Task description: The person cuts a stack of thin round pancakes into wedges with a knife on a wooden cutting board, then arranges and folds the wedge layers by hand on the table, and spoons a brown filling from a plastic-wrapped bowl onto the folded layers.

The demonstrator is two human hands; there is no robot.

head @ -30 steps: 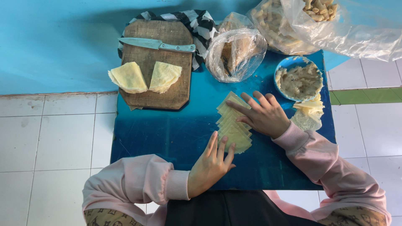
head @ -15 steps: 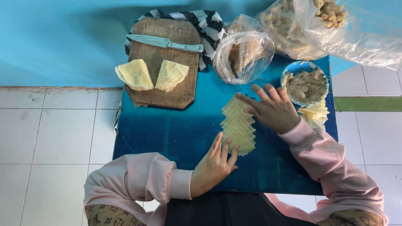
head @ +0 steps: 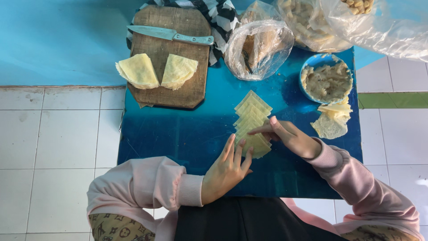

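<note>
On a low, glossy blue table seen from directly above by the head camera, a row of thin, pale yellow square wrappers lies overlapped like shingles, running from the table's middle toward the person. The table stands on white square floor tiles with grey grout, against a flat turquoise wall; a green strip of tile shows at the right edge. The left hand, in a soft pink sleeve, lies flat and open with its fingertips touching the near end of the wrapper row. The right hand, also pink-sleeved, rests on the right side of the row, fingers loosely extended and pressing a wrapper, clamped on nothing. The two hands sit close together but do not touch. At the far left of the table a worn, rounded wooden cutting board holds two folded wedge-shaped stacks of wrappers and a metal knife laid across its top. A black-and-white striped cloth peeks from behind it. Beside the board is a crinkled clear plastic bag, and further right a round blue bowl of lumpy beige filling, with another small heap of wrappers just below it. More cloudy plastic bags fill the top right corner.
</note>
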